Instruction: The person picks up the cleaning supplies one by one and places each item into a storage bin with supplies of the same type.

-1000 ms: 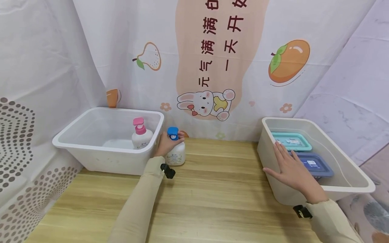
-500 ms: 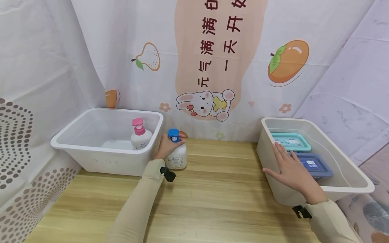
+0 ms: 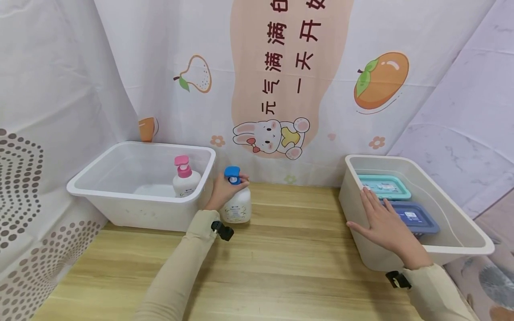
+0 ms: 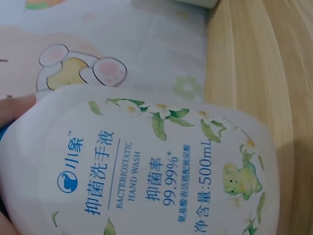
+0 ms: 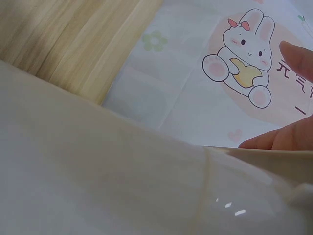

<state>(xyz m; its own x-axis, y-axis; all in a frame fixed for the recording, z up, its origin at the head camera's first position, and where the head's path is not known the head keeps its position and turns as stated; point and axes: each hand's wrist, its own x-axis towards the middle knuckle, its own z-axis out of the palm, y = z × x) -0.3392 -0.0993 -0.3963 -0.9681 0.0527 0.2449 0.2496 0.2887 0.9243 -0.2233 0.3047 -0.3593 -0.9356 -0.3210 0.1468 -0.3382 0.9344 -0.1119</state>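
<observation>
Staged tabletop booth: printed backdrop (image 3: pixel 281 80)

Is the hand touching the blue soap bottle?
Touching. The head view shows the left hand wrapped round the blue-capped bottle just under its pump.

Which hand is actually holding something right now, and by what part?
The left hand grips the blue-capped hand wash bottle at its neck, just under the pump. The right hand only rests flat on the right bin's rim.
</observation>
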